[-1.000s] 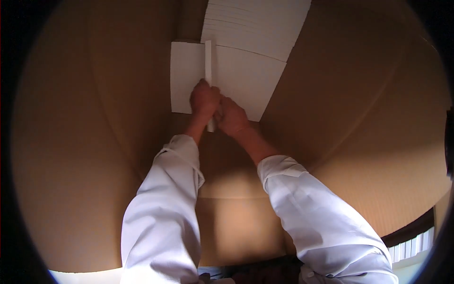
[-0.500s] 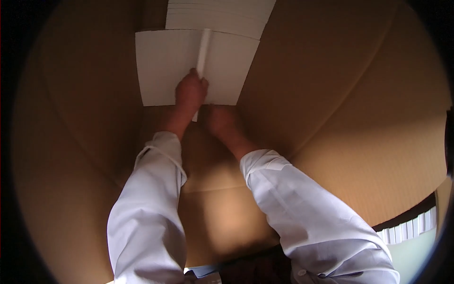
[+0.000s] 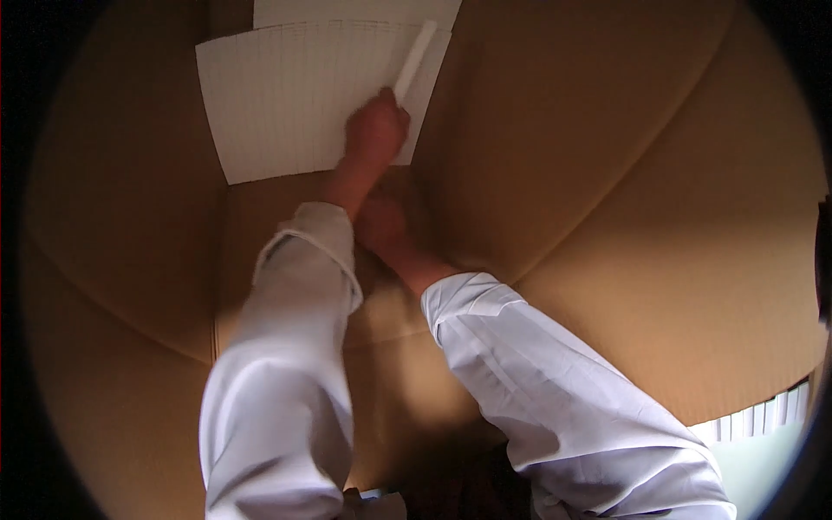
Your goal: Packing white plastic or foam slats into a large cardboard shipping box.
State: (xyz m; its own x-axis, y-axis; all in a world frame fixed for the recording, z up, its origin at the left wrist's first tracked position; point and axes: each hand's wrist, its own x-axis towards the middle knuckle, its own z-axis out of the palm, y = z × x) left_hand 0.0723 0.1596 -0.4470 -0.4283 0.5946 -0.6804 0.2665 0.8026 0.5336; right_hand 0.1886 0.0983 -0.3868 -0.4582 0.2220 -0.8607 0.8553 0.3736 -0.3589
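Observation:
Inside a deep cardboard box, my left hand [image 3: 377, 130] is closed around a slim white strip-like piece [image 3: 416, 61], which slants up and to the right. The piece lies over the right end of a tightly packed row of thin white pieces [image 3: 299, 100], whose edges show as fine lines. Just below my left wrist is my right hand [image 3: 386, 221], in shadow and blurred. Its fingers are partly hidden, and nothing shows in it.
Tall brown cardboard walls [image 3: 607, 156] stand around both forearms. Behind the packed row is another white stack [image 3: 355, 10]. Outside the box at lower right, more white pieces [image 3: 754, 419] stand in a row over a pale surface [image 3: 758, 468].
My left hand has moved up and to the right with the slim white piece, toward the row's right end. The right hand has shifted slightly left, under the left wrist. The view has shifted a little.

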